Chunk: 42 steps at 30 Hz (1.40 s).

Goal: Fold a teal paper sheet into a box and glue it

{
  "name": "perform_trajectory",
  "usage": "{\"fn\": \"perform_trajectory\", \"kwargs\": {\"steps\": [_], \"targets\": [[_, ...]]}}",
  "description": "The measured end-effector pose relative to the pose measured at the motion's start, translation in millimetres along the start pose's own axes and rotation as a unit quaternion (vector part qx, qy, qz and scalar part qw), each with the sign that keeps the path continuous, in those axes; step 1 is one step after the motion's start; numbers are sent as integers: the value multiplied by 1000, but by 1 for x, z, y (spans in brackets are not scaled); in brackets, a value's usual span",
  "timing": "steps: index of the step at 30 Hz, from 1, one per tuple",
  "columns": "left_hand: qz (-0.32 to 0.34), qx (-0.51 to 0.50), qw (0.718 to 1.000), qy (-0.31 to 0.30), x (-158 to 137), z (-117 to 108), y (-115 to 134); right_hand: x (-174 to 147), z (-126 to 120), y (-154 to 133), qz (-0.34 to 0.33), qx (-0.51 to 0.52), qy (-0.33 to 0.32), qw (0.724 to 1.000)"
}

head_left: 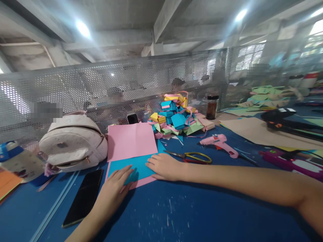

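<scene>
A blue sheet of paper (118, 165) lies on the table in front of me, with a pink border showing along its near and left edges. Over its far part rests a pink sheet of paper (131, 143) with a faint crease. My left hand (116, 183) is on the left side of the blue sheet, fingers stretched out, holding nothing. My right hand (165, 167) lies flat at the sheet's right end, fingers extended. Just beyond my right wrist are scissors (193, 156) with yellow-green handles, and a pink glue gun (222, 143) lies farther right.
Folded paper pieces (176, 116) are heaped against the perforated metal divider (141, 74). On the left stand a white backpack (75, 141) and a black phone (84, 198). A lidded jar (212, 107), brown paper (247, 129) and a purple device (290, 161) are on the right.
</scene>
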<state>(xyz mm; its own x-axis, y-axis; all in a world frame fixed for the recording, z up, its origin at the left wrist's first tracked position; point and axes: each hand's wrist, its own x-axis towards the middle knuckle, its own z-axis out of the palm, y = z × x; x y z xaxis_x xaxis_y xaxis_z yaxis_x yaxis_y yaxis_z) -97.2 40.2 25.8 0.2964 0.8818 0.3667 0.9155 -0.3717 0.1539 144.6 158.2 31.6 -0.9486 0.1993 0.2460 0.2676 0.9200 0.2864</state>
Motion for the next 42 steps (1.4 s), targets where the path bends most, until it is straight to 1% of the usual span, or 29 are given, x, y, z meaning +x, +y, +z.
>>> {"fn": "perform_trajectory", "kwargs": {"steps": [5,13,23,33,42], "targets": [[-29,34,998,-38,-4,12,-13,-3,6,3,-3,4,-6,1000],[-59,20,996,-69,-1,8,-25,-3,8,10,-7,22,-12,1000],[-69,-15,994,-80,3,5,-35,0,10,19,5,45,-22,999],[-36,-2,997,-68,-1,-3,-22,-2,-1,10,8,65,-15,998],[-52,-4,997,-50,-1,2,-30,3,0,20,34,140,-22,989]]}}
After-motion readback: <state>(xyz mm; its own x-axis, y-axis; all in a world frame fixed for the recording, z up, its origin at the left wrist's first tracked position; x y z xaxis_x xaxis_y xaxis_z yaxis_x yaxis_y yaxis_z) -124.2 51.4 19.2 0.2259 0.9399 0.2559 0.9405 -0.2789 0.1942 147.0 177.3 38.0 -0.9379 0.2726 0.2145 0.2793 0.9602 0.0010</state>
